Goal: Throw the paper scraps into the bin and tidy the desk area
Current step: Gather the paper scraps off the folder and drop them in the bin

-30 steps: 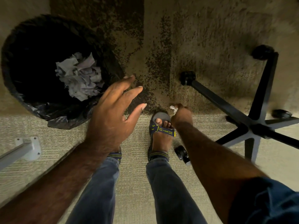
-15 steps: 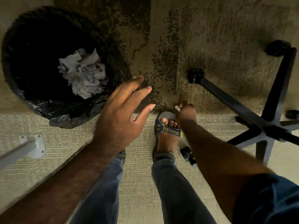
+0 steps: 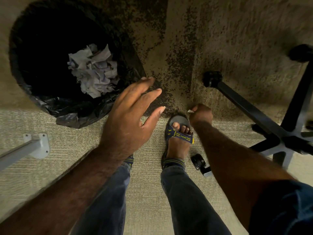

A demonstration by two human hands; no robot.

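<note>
A round bin (image 3: 71,114) lined with a black bag stands on the carpet at the upper left, with crumpled pale paper (image 3: 93,72) lying inside. My left hand (image 3: 130,119) hovers just right of the bin's rim, palm down, fingers spread, holding nothing. My right hand (image 3: 201,114) is low at the floor beyond my sandalled right foot, fingers pinched on a tiny white paper scrap (image 3: 190,111).
A black five-star office chair base (image 3: 279,139) with castors (image 3: 211,78) fills the right side; one castor (image 3: 199,161) sits next to my right foot. A white desk leg foot (image 3: 36,145) juts in at the left. The carpet is beige with dark speckled patches.
The view has shifted slightly, so bin and chair base sit a little further right. My right hand stays low at the floor with the scrap; my left hand keeps hovering open.
</note>
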